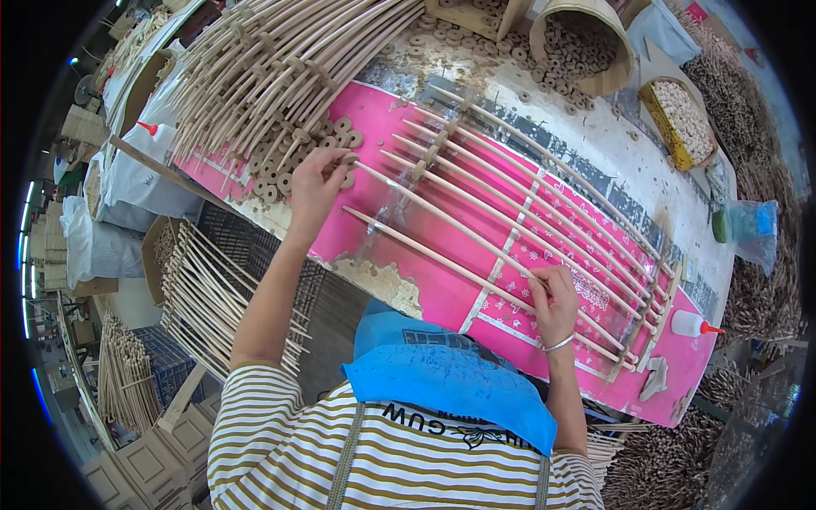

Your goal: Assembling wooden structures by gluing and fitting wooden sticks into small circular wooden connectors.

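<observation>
Between the fingertips of my left hand (318,185) is a small wooden ring (350,158), at the left tip of a thin wooden stick (442,218). Whether the ring has slid onto the tip is too small to tell. My right hand (554,304) pinches the same stick farther along. Nearer to me, another bare stick (442,262) lies on the pink sheet (374,127). Several more sticks (527,208) lie beyond, side by side, some with rings (442,142) around them near their left ends. Their right ends meet a wooden strip (654,316).
Loose rings (276,170) are heaped left of my left hand, below a big stack of ringed sticks (263,72). A tipped tub (616,51) spills rings at the back. At right stand a yellow box of pale pieces (680,123) and a red-tipped glue bottle (690,324).
</observation>
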A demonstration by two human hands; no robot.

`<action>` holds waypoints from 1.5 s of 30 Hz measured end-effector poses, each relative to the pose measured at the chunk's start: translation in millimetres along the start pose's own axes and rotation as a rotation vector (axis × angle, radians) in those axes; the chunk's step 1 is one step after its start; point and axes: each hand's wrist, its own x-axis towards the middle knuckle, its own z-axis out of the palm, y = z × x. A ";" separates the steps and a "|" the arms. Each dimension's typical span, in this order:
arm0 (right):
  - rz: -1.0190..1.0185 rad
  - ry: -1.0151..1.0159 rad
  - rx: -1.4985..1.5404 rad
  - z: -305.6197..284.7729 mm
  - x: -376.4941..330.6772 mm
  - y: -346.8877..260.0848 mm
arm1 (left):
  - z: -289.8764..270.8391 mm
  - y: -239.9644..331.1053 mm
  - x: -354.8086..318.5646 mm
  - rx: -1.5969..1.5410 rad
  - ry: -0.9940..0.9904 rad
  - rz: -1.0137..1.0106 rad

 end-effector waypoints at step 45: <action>-0.055 0.084 -0.289 2.4 15.9 11.5 | 79.8 48.0 -51.8 0.185 0.014 0.082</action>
